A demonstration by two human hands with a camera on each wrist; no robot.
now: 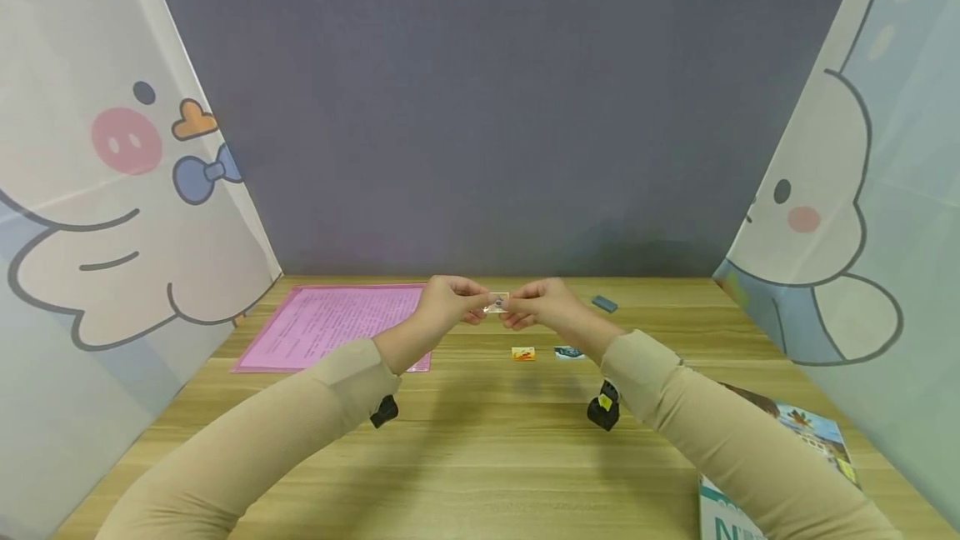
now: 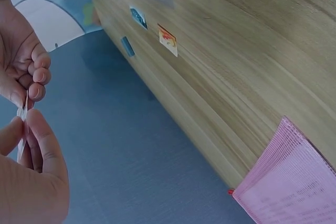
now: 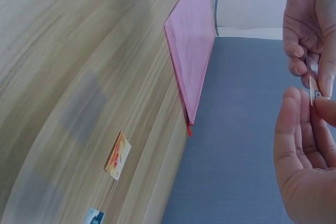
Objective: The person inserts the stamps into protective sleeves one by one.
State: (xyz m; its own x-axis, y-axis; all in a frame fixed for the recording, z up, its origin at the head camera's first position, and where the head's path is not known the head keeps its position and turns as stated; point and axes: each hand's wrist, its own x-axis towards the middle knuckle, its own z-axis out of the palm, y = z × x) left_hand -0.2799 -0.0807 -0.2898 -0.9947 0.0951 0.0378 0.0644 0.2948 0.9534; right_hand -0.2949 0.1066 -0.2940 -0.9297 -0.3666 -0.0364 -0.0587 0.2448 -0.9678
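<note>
Over the far part of the table, a small pale stamp-like piece point(image 1: 497, 303) with a dark print is held up between both hands. Thumb and fingers of the left hand point(image 1: 453, 300) pinch one end of it. On the opposite end, the right hand point(image 1: 551, 303) has a like pinch. Edge-on in the left wrist view, the piece point(image 2: 23, 124) looks thin, with a clear film-like part. Below the hands lie a yellow-and-red stamp-like piece point(image 1: 523, 353) and a blue one point(image 1: 569, 352), flat on the wood.
A pink mesh document pouch point(image 1: 352, 323) with a printed sheet lies at the table's back left. Behind the right hand is a small blue-grey block point(image 1: 604, 303). Printed booklets point(image 1: 817, 432) lie at the right front, partly under the right forearm. A grey panel point(image 1: 495, 107) rises behind the table.
</note>
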